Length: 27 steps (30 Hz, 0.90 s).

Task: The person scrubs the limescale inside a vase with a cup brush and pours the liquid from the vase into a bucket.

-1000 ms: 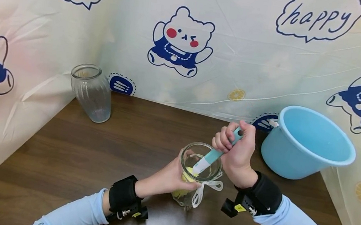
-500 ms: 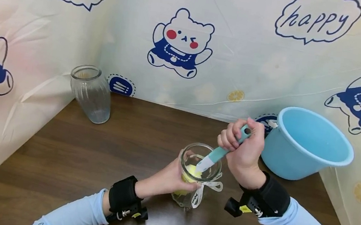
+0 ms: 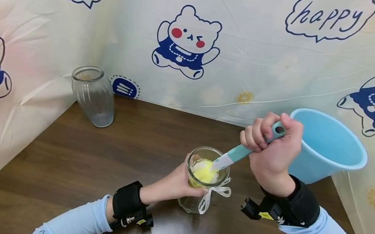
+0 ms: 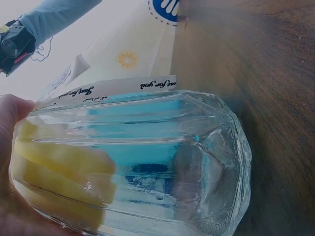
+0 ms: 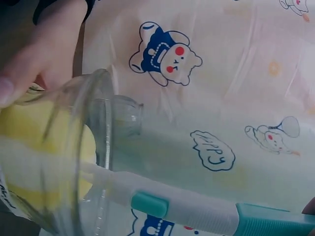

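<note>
My left hand (image 3: 177, 183) grips a clear glass vase (image 3: 191, 204), its thumb at the front near a white ribbon bow (image 3: 221, 191). My right hand (image 3: 273, 152) is wrapped around the teal and white handle (image 3: 239, 152) of a sponge bottle brush. The brush's yellow and white sponge head (image 3: 203, 171) sits inside the vase, close under the mouth. In the left wrist view, the sponge (image 4: 64, 172) fills the mouth end of the glass and the base end holds none of it. The right wrist view shows the brush neck (image 5: 118, 186) slanting out past the rim.
A second, ribbed glass vase (image 3: 95, 97) stands at the back left of the brown wooden table (image 3: 149, 135). Behind my right hand is a light blue bucket (image 3: 325, 151). Printed cloth (image 3: 244, 61) hangs around the table's back and sides.
My right hand has moved up and to the right, drawing the sponge head from deeper in the vase towards its mouth. My left hand keeps its hold in nearly the same place.
</note>
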{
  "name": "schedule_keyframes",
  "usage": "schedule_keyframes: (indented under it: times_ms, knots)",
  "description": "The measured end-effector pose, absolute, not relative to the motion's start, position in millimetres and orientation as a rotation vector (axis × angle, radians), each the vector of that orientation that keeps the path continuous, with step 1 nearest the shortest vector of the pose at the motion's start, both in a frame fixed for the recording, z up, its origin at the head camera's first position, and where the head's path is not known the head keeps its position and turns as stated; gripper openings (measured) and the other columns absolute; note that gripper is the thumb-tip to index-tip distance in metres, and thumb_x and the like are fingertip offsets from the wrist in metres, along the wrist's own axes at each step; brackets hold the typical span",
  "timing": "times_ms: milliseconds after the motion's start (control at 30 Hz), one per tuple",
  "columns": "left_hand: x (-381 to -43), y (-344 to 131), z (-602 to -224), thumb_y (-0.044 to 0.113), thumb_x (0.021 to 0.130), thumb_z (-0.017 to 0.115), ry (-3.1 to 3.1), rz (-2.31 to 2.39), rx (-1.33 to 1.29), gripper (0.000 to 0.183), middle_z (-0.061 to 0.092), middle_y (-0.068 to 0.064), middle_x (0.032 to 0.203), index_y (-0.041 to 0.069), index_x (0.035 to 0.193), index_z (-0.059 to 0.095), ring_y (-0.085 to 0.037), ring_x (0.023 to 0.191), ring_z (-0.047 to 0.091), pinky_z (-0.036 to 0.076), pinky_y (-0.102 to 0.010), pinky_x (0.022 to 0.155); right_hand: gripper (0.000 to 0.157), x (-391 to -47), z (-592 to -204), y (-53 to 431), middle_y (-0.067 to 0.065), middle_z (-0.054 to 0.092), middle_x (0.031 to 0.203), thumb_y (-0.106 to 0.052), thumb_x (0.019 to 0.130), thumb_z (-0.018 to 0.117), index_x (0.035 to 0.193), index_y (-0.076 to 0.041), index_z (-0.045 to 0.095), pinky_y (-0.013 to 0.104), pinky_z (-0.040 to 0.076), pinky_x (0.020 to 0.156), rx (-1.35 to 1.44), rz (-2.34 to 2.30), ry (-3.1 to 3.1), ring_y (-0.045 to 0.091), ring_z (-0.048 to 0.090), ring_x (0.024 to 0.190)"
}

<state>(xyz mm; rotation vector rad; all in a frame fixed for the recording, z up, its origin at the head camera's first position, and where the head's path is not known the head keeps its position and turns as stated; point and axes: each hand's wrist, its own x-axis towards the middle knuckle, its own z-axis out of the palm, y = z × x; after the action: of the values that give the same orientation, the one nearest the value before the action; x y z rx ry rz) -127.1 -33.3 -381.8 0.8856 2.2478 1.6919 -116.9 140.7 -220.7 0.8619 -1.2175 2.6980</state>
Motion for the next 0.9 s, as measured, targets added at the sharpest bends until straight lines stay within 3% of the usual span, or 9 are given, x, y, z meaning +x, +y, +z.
schedule_keyframes:
  times_ms: [267,467,700,900]
  knots:
    - [-126,-33,-379,0.014,0.070,0.076,2.257,1.688,0.860,0.083,0.041,-0.009,0.123,0.008,0.133,0.022,-0.016,0.101,0.049,0.042,-0.028,0.086,0.036,-124,-255,129,-0.002,0.017,0.046,-0.019,0.090,0.028,0.055,-0.011,0.023,0.026,0.012,0.039,1.069,2.651,-1.245,0.010,0.016,0.038]
    - [-126,-32,-379,0.011,0.070,0.075,2.281,1.676,0.912,0.079,0.044,-0.012,0.121,0.003,0.129,0.023,-0.017,0.099,0.050,0.043,-0.027,0.085,0.036,-124,-277,116,0.000,0.018,0.045,-0.014,0.092,0.018,0.056,-0.010,0.023,0.026,0.016,0.035,1.240,2.438,-1.354,0.012,0.018,0.035]
    - [-129,-32,-381,0.009,0.070,0.075,2.306,1.698,0.937,0.075,0.046,-0.009,0.116,0.004,0.126,0.026,-0.016,0.096,0.051,0.043,-0.030,0.084,0.034,-124,-278,115,0.001,0.019,0.045,-0.009,0.090,0.014,0.056,-0.009,0.022,0.025,0.020,0.035,1.266,2.353,-1.384,0.012,0.021,0.035]
    - [-127,-31,-381,0.010,0.070,0.076,2.272,1.686,0.895,0.079,0.044,-0.009,0.122,0.005,0.129,0.024,-0.016,0.101,0.050,0.043,-0.027,0.086,0.034,-118,-270,120,0.000,0.018,0.046,-0.008,0.089,0.014,0.056,-0.009,0.021,0.024,0.019,0.035,1.273,2.356,-1.347,0.011,0.019,0.035]
